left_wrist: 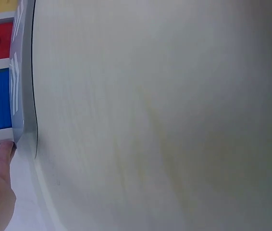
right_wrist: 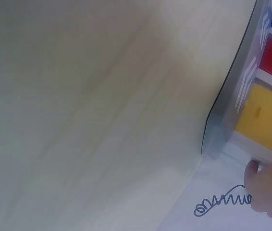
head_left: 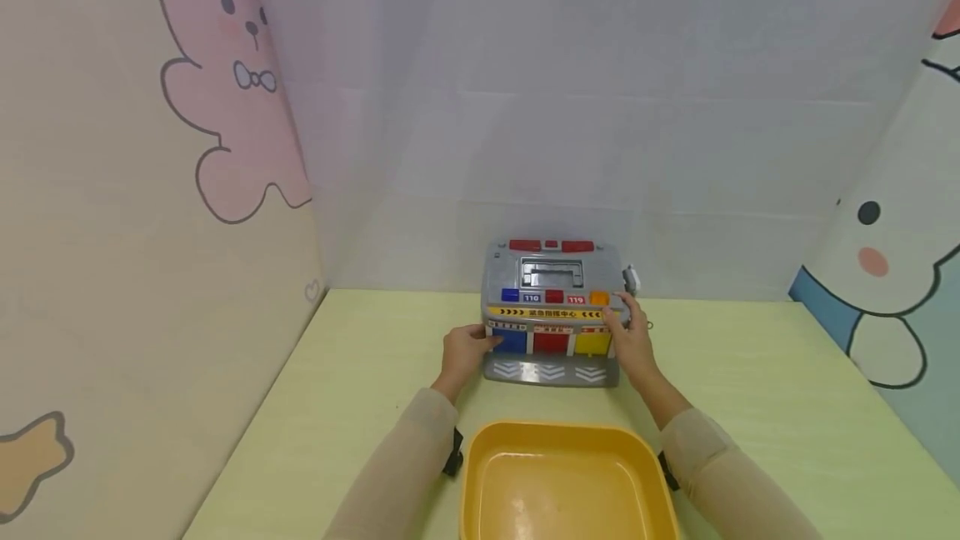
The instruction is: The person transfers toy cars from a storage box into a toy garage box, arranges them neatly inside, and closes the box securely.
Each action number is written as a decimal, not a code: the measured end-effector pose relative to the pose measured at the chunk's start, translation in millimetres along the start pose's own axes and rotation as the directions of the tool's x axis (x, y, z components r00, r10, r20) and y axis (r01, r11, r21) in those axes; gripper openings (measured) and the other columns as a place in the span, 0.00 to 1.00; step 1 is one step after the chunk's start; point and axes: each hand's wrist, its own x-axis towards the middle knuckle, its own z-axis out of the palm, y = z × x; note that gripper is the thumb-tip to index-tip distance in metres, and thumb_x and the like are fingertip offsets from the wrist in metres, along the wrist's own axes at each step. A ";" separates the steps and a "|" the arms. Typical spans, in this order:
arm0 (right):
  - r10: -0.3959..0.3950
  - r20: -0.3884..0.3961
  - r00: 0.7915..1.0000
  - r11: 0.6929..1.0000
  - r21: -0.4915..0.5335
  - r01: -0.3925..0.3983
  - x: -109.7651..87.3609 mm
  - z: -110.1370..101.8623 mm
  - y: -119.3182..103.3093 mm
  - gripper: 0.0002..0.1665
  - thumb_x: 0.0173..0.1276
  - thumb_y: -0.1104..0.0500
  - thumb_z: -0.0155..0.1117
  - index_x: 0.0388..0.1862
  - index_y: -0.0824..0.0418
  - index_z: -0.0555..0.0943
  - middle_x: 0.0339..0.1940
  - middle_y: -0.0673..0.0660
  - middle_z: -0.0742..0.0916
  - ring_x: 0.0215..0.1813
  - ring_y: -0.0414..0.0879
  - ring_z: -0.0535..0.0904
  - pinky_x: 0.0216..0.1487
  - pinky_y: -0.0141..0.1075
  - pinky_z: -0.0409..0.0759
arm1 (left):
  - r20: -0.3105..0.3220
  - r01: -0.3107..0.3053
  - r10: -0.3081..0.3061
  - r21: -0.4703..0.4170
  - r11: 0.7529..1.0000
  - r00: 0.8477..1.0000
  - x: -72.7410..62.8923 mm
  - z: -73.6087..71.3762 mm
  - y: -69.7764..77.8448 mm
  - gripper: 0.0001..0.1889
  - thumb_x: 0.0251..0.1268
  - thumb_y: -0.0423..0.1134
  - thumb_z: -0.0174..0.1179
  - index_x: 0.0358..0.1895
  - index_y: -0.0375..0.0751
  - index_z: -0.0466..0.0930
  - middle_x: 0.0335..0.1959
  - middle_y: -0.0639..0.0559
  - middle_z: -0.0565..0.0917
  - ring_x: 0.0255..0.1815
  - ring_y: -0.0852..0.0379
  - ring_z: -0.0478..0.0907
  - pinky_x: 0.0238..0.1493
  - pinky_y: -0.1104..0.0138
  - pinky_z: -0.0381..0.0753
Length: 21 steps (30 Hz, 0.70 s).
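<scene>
A grey toy emergency garage (head_left: 551, 314) stands on the table near the back wall, its blue, red and yellow doors facing me. My left hand (head_left: 461, 355) holds its left side, with the thumb at the front by the blue door (head_left: 511, 342). On the opposite side my right hand (head_left: 633, 344) grips the front right edge, beside the yellow door (head_left: 592, 343). In the left wrist view, fingers (left_wrist: 2, 161) reach behind the garage's white side frame. The right wrist view has a dark coiled cord (right_wrist: 222, 199) next to my hand.
A yellow tray (head_left: 555, 432) lies between my forearms, in front of the garage. The pale green table (head_left: 375, 373) meets a white sheet wall (head_left: 405, 232) at the back. Cartoon-printed panels (head_left: 247, 123) close off both sides.
</scene>
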 end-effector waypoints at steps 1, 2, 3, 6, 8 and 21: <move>-0.009 -0.005 1.000 1.000 -0.005 0.009 1.2 0.6 3.1 0.34 0.78 0.45 0.48 0.75 0.57 0.56 0.64 0.66 0.61 0.37 0.45 0.64 0.31 0.31 0.69 | -0.002 -0.005 0.005 0.005 1.000 1.000 -0.3 0.4 -0.6 0.18 0.56 0.35 0.72 0.49 0.32 0.85 0.40 0.43 0.87 0.43 0.51 0.85 0.46 0.60 0.83; -0.017 -0.010 1.000 1.000 -0.012 0.017 2.0 1.1 5.2 0.34 0.78 0.44 0.48 0.75 0.57 0.56 0.64 0.66 0.61 0.36 0.45 0.64 0.31 0.32 0.69 | -0.003 -0.008 0.008 0.006 1.000 1.000 -0.5 0.9 -1.1 0.17 0.56 0.35 0.72 0.49 0.32 0.85 0.40 0.44 0.87 0.43 0.51 0.85 0.46 0.60 0.83; -0.022 -0.012 1.000 1.000 -0.014 0.022 2.4 1.4 5.9 0.34 0.78 0.44 0.48 0.75 0.57 0.56 0.64 0.67 0.62 0.36 0.46 0.64 0.31 0.32 0.69 | -0.006 -0.010 0.010 0.006 1.000 1.000 -0.5 1.3 -1.4 0.17 0.56 0.34 0.72 0.48 0.32 0.85 0.40 0.44 0.87 0.43 0.51 0.85 0.46 0.60 0.83; -0.025 -0.011 1.000 1.000 -0.003 0.025 3.3 2.1 6.3 0.33 0.78 0.45 0.48 0.74 0.57 0.57 0.64 0.66 0.62 0.37 0.46 0.64 0.32 0.31 0.69 | -0.016 -0.013 0.013 0.023 1.000 1.000 -0.6 2.7 -2.5 0.16 0.57 0.34 0.71 0.48 0.33 0.86 0.39 0.45 0.87 0.44 0.51 0.84 0.48 0.59 0.83; -0.025 -0.008 1.000 1.000 -0.001 0.025 4.3 1.7 6.6 0.33 0.78 0.45 0.48 0.74 0.57 0.57 0.63 0.66 0.62 0.37 0.46 0.64 0.32 0.31 0.69 | -0.024 -0.015 0.016 0.027 1.000 1.000 -0.4 3.5 -2.5 0.15 0.57 0.34 0.70 0.48 0.33 0.86 0.40 0.45 0.87 0.44 0.50 0.84 0.48 0.58 0.82; -0.021 0.015 1.000 1.000 0.004 0.021 3.5 -1.6 5.2 0.33 0.78 0.45 0.49 0.74 0.56 0.57 0.59 0.64 0.64 0.34 0.45 0.63 0.30 0.32 0.68 | -0.016 -0.006 0.006 0.010 1.000 1.000 -1.3 3.5 1.2 0.16 0.58 0.35 0.70 0.50 0.33 0.85 0.41 0.44 0.87 0.45 0.50 0.84 0.48 0.59 0.83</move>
